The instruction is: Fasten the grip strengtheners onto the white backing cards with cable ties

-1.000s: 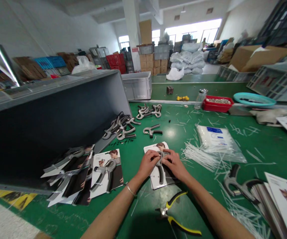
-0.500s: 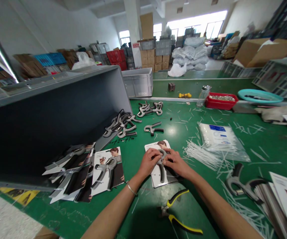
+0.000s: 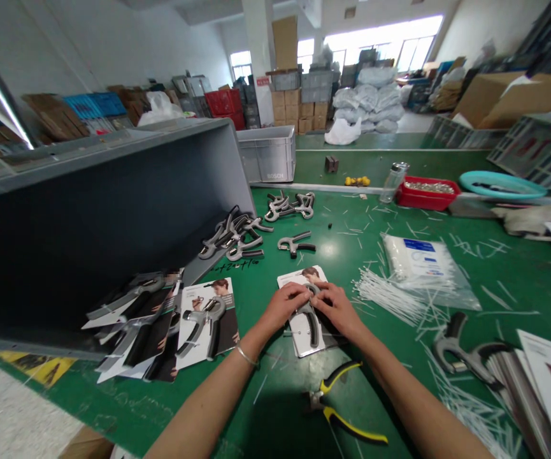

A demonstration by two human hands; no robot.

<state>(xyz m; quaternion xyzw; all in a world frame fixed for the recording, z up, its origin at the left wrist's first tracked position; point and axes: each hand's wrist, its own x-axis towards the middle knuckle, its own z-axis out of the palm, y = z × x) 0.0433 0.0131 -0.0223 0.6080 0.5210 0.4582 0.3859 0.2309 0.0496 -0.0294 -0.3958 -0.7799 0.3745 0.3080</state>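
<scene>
A grey-and-black hand grip strengthener [image 3: 313,326] lies on a printed card [image 3: 304,346] on the green table in front of me. My left hand [image 3: 285,306] is closed, its fingertips on the strengthener's rounded head from the left. From the right, my right hand [image 3: 336,308] pinches at the same spot, thumb and forefinger together. Whatever small thing is between those fingertips is hidden. Closer to me lie yellow-and-black cutting pliers [image 3: 325,401], handles spread. Left of my hands, another strengthener [image 3: 202,328] rests on its own card [image 3: 231,299].
A big grey crate [image 3: 237,146] lies on its side at left, with carded strengtheners [image 3: 136,325] at its mouth. Loose strengtheners [image 3: 237,236] are heaped beyond. White cable ties [image 3: 387,296] and their bag [image 3: 418,264] lie right, near a card stack [image 3: 523,395].
Both hands stay at the strengthener's head; the fingers have shifted slightly, with the right fingertips drawn closer to the left. The view has tilted a little.
</scene>
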